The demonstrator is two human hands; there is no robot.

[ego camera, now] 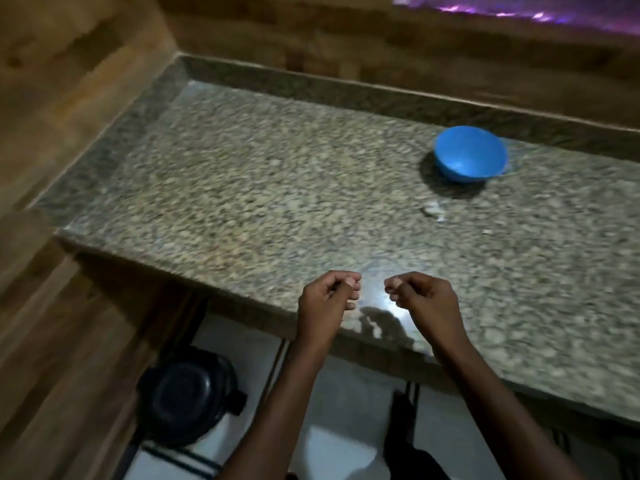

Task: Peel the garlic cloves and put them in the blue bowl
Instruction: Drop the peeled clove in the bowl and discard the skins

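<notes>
Left hand point(327, 299) and right hand point(424, 299) side by side, fingers point(349, 292) curled, forearms extended

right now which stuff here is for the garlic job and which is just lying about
For the job: blue bowl; pale bits on the counter, maybe garlic or skins, too blurred to tell; left hand; right hand.
Lying about: black pot on the floor.

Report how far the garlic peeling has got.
Done: nothing visible inside the round blue plastic bowl. In hand: left hand and right hand are curled, with no clove visible in either. Left: the pale garlic pieces on the speckled granite counter near the bowl.
</notes>
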